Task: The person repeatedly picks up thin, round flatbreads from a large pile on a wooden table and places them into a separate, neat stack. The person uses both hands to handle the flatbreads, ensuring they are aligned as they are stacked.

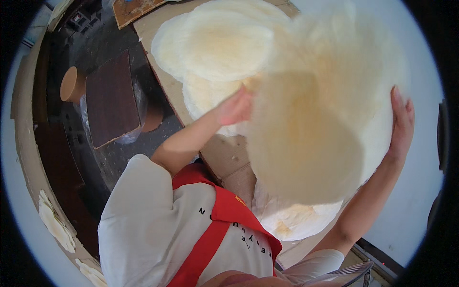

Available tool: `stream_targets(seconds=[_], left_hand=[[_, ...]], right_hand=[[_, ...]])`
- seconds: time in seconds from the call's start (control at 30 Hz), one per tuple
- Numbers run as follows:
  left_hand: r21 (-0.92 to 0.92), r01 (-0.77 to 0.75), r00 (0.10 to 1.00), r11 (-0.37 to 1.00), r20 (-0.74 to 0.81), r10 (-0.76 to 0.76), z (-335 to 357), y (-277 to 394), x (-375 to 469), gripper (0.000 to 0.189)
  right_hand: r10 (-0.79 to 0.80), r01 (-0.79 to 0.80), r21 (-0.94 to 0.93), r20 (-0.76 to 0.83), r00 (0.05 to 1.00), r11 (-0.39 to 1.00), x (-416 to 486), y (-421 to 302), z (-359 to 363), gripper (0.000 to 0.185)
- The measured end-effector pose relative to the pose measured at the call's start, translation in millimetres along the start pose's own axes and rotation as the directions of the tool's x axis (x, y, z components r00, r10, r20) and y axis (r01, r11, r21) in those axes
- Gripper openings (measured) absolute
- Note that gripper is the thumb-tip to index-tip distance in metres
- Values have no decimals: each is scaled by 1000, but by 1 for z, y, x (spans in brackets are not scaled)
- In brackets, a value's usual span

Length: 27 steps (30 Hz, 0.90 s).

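Observation:
A large, thin, round flatbread [312, 129], cream with a browned middle, is lifted in front of me and blurred by motion. At its left edge is my left hand [236, 107], also blurred, with its fingertips partly hidden. My right hand [402, 125] grips the right edge with the fingers along the rim. Beyond my left hand, a pile of similar flatbreads [226, 46] lies overlapping on cardboard. Below the raised sheet, close to my body, another pale flatbread [297, 220] with brown patches is partly covered from view.
Cardboard [233, 158] covers the table, which meets a pale wall [398, 215] on the right. To the left, a dark board [113, 100] stands above the floor beside a round tan stool [70, 84]. Folded pale sheets [55, 224] lie on a ledge at far left.

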<state>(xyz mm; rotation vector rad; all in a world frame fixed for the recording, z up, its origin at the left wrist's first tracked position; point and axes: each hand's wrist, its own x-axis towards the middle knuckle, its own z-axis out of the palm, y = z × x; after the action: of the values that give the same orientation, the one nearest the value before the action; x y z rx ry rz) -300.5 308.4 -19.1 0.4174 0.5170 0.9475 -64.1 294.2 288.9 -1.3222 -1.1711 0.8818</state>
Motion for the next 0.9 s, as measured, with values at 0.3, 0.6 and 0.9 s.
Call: stream_targets(seconds=[0.3,0.6,0.9], left_hand=[[752,34,782,658,-430,452,-111,159,-58,46],[712,261,783,-652,239,574,-127,71,65,71],[999,-44,865,-9,43,500,-65,30,57,64]], right_hand=[[296,-84,-541,317,901,836,101,214,111,43],[621,-675,41,355,699,737,21,325,166,21],[464,-598,135,506,727,790,12,300,173,33]])
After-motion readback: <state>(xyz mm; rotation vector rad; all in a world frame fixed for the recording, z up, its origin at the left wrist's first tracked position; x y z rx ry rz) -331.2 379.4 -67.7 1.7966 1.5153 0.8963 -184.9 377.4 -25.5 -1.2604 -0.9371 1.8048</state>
